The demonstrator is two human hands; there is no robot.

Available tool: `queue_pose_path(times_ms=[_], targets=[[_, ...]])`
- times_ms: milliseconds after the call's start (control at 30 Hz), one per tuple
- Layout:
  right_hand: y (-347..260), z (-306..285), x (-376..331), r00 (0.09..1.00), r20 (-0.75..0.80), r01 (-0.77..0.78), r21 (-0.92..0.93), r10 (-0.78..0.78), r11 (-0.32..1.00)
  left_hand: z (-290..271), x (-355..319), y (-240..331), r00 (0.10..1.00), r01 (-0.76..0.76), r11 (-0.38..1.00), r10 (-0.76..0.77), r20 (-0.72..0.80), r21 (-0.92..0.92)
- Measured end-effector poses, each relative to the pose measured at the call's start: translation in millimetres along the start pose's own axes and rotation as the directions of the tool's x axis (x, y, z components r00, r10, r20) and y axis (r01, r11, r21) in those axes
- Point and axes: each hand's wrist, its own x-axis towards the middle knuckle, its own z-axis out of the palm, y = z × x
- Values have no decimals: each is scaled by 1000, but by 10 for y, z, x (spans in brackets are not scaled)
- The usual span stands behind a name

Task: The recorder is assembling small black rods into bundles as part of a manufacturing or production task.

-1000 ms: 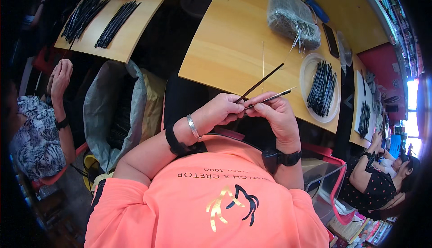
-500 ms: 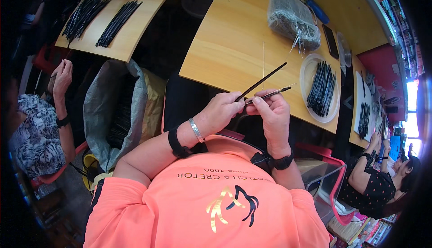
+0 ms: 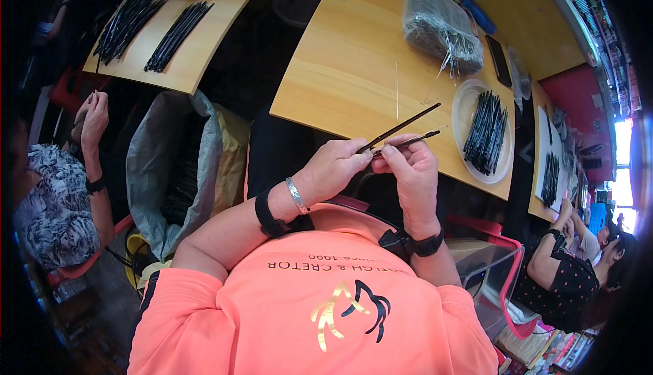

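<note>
Slippage looks the likeliest trouble: the left hand (image 3: 338, 164) pinches the upper stick (image 3: 408, 123) between thumb and fingers near its lower end, so most of its length juts out unsupported, and a loosened pinch could let it swing or drop. The right hand (image 3: 411, 169) pinches the lower stick (image 3: 425, 136) between thumb and fingers, a fine pale tip (image 3: 445, 127) showing past its far end; that tip could bend if knocked. Both hands nearly meet short of the near edge of the table (image 3: 340, 48), over dark space, so anything let go could fall past the wood. Whether the lower stick's inner end touches the left fingertips, I cannot tell. A thin wire (image 3: 397, 88) appears just beyond the upper stick, where a forward sweep could snag it. To the right, the dish (image 3: 461, 110), holding black sticks (image 3: 486, 133), sits near the table's corner; a careless forearm could tip it. Farther back, loose wires (image 3: 447, 62) poke from the tub (image 3: 435, 25) and might catch.
</note>
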Motion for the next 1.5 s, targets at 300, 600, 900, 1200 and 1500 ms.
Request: queue_pose_path(times_ms=[300,600,900,1200,1500], targets=[[4,32,-14,1000,-13,22,-60,-23,998,17,17,6,994,-31,972,55,-99,233],[62,-77,-20,995,55,93,-189,-84,978,-31,59,-33,989,133,990,-130,73,-35],[95,-103,87,996,52,-67,-85,72,994,-45,57,-180,984,163,986,-160,-75,35],[58,-84,79,999,37,-27,-172,34,985,-81,15,-6,988,146,984,-141,-59,105],[48,-151,128,996,30,-87,-82,89,993,-64,-2,62,990,138,988,-139,-14,-70]])
